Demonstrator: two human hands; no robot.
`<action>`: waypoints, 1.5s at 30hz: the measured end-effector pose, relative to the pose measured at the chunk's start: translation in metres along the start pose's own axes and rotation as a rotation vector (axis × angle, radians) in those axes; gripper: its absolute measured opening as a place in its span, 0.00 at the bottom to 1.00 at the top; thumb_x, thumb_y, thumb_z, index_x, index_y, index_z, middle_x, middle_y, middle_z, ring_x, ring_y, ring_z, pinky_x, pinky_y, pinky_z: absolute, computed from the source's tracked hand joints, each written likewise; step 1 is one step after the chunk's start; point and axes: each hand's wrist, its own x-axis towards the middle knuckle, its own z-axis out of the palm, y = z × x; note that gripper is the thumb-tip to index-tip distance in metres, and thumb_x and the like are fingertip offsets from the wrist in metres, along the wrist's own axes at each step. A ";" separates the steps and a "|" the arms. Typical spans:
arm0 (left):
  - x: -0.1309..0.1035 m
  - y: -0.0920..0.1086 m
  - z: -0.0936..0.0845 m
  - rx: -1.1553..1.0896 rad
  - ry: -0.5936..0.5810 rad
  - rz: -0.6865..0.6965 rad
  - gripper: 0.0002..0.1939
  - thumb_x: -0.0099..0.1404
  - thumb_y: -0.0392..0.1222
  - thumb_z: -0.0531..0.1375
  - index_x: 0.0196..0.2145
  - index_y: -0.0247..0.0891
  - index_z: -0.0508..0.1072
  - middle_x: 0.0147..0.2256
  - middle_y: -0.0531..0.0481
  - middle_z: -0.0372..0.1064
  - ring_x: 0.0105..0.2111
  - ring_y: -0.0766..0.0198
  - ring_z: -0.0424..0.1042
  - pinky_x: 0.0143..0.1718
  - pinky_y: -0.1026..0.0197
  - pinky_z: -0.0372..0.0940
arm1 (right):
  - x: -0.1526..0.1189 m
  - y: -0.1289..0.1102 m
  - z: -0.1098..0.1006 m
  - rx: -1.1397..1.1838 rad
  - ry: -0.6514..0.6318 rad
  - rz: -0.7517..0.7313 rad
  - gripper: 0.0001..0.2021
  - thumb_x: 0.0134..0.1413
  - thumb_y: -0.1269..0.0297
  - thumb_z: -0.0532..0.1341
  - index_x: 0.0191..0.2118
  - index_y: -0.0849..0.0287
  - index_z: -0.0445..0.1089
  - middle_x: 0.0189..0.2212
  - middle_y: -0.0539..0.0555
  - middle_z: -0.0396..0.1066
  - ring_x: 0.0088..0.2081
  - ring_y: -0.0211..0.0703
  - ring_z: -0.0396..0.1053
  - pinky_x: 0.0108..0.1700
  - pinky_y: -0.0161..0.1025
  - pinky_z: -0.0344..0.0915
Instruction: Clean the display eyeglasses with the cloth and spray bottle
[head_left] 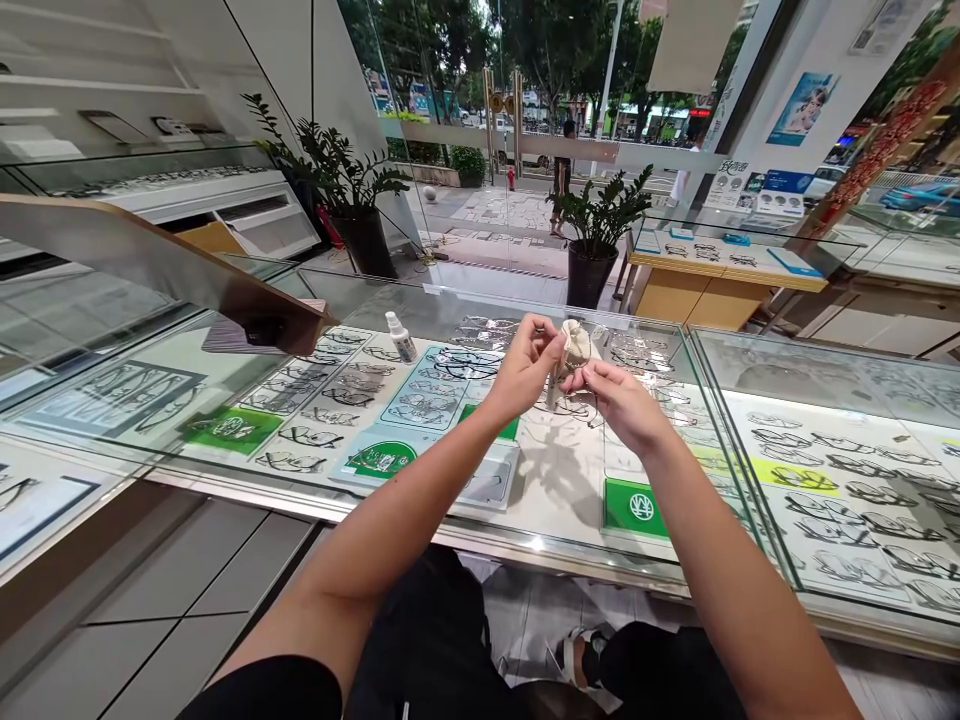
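Both hands are raised over a glass display counter [559,555], close together. My left hand [530,365] has its fingers bent and closed at the left side of a small cream cloth [576,342]. My right hand [619,398] pinches thin eyeglasses at the cloth's lower right, with a temple hanging below the fingers. Part of the glasses is hidden by the fingers and cloth. Whether the left fingers hold the cloth, the glasses or both is too small to tell.
A white spray bottle [401,338] stands left of my hands. Rows of eyeglasses [311,436] and green cards [636,507] lie in the counter. A tilted brown panel [187,262] juts in from the left. Beyond the counter are potted plants [592,270] and a person outside [562,175].
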 end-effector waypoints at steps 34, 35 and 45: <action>-0.003 0.012 0.003 -0.346 -0.224 -0.373 0.25 0.58 0.53 0.76 0.42 0.35 0.72 0.29 0.50 0.75 0.25 0.69 0.72 0.25 0.67 0.62 | 0.000 0.001 0.003 0.045 -0.015 -0.039 0.15 0.51 0.48 0.75 0.34 0.54 0.79 0.33 0.52 0.76 0.40 0.47 0.73 0.51 0.48 0.68; -0.003 0.012 0.003 -0.349 -0.220 -0.377 0.26 0.57 0.52 0.76 0.42 0.35 0.71 0.29 0.50 0.74 0.25 0.68 0.72 0.25 0.68 0.62 | 0.000 0.001 0.004 0.041 -0.019 -0.037 0.15 0.51 0.47 0.74 0.34 0.54 0.79 0.33 0.52 0.76 0.40 0.47 0.74 0.51 0.48 0.69; -0.007 0.011 0.006 -0.231 -0.214 -0.326 0.22 0.61 0.53 0.73 0.41 0.37 0.71 0.24 0.54 0.71 0.21 0.70 0.66 0.23 0.67 0.57 | 0.001 0.006 0.004 0.057 -0.029 -0.022 0.15 0.51 0.48 0.75 0.32 0.55 0.79 0.32 0.52 0.76 0.40 0.47 0.73 0.52 0.48 0.69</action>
